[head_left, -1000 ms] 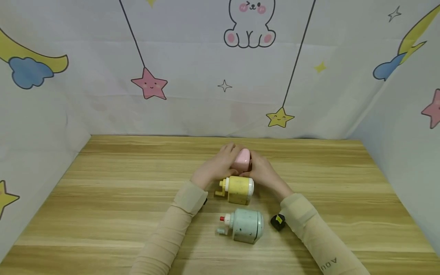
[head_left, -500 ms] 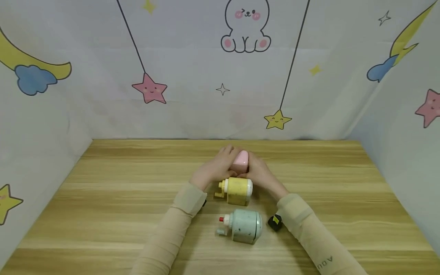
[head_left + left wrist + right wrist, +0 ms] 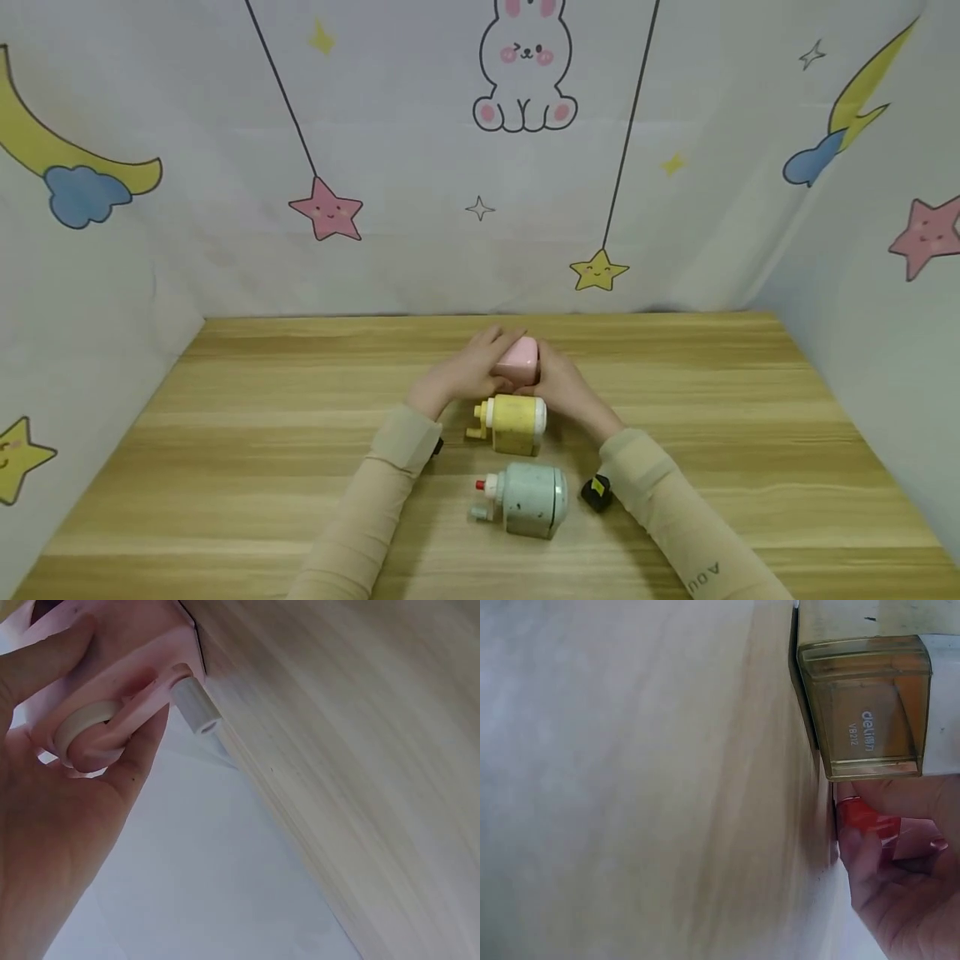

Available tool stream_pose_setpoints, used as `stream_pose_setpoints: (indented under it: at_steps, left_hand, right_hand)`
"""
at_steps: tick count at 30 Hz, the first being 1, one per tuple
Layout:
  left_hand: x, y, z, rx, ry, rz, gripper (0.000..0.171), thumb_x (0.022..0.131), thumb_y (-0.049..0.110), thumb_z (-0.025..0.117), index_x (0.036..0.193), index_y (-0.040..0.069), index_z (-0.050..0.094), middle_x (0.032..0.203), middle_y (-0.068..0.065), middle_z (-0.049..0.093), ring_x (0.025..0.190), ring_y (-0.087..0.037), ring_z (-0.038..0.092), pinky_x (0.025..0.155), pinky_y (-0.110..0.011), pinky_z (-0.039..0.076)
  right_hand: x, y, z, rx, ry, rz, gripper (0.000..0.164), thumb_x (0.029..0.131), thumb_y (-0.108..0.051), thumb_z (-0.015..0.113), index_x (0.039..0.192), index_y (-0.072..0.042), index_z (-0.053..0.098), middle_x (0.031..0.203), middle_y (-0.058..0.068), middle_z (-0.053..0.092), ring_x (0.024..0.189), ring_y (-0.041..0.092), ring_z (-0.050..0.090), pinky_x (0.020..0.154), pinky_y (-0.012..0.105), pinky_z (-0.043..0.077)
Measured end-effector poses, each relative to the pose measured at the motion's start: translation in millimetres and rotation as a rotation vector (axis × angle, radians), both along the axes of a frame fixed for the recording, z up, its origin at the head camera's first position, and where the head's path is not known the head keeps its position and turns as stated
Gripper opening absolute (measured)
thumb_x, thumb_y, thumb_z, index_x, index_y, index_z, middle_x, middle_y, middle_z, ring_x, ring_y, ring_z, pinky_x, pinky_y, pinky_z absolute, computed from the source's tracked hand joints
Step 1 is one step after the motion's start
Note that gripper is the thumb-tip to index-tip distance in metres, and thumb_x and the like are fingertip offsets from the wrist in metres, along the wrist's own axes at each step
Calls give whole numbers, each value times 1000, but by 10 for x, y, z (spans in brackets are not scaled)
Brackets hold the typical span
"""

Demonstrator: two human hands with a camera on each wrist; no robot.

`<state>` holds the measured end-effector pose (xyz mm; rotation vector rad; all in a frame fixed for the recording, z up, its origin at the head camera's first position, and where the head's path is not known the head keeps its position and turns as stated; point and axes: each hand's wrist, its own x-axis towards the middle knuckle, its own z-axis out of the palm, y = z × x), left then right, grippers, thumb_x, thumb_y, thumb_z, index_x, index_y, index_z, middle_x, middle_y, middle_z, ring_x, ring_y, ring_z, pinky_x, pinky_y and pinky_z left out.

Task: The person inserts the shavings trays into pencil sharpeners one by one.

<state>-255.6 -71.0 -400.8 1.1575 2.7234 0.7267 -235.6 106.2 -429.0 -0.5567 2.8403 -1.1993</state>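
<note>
A pink pencil sharpener (image 3: 519,363) sits at the back middle of the table between both hands. My left hand (image 3: 467,368) grips its crank side; the left wrist view shows thumb and fingers around the body, with the grey-white crank knob (image 3: 196,706) sticking out beside them. From the other end my right hand (image 3: 564,387) holds the sharpener, its fingers about a see-through red part (image 3: 871,825), probably the shavings drawer. Just in front stands a yellow pencil sharpener (image 3: 517,423), whose clear drawer (image 3: 876,712) faces the right wrist camera.
Nearer the front, a pale green pencil sharpener (image 3: 534,498) with a red-tipped crank stands between the forearms. A black wrist camera (image 3: 597,493) shows by the right sleeve. White printed cloth (image 3: 405,267) walls the wooden table (image 3: 262,467) at back and sides.
The head view has tilted up slightly, so everything sits a little lower in it. Both hands stay on the pink pencil sharpener, with hardly any visible movement; the other sharpeners stay put.
</note>
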Motion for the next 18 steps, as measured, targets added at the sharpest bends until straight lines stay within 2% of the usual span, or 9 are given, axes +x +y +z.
stream_pose_setpoints:
  at_steps: [6,10,14,18]
  left_hand:
    - [-28,-67,-51,-11,0,26,75,83,24,60,144,14,18,135,-11,34,114,-22,34,92,-44,42]
    - [-3,-98,-71,-24,-12,31,73,84,25,56,145,17,16,141,-12,29,120,-25,32,96,-47,39]
    - [33,-131,-55,-23,-50,55,73,84,25,53,145,26,14,150,-10,15,128,-32,21,100,-56,32]
    - [82,-181,-45,-20,-17,91,67,88,29,47,144,33,10,152,-5,7,130,-33,16,101,-60,25]
  right_hand:
    - [-24,-27,-42,-10,8,42,72,71,-16,75,129,3,36,119,22,53,105,29,48,90,50,45]
    - [3,-4,-69,7,25,74,72,73,-17,73,131,1,35,123,21,52,108,27,47,92,49,43]
    - [37,51,-83,78,34,62,67,77,-14,67,134,0,34,126,21,50,112,29,44,95,51,41]
    - [109,146,-60,170,35,22,69,76,-15,67,136,-3,34,129,22,47,113,34,43,94,54,40]
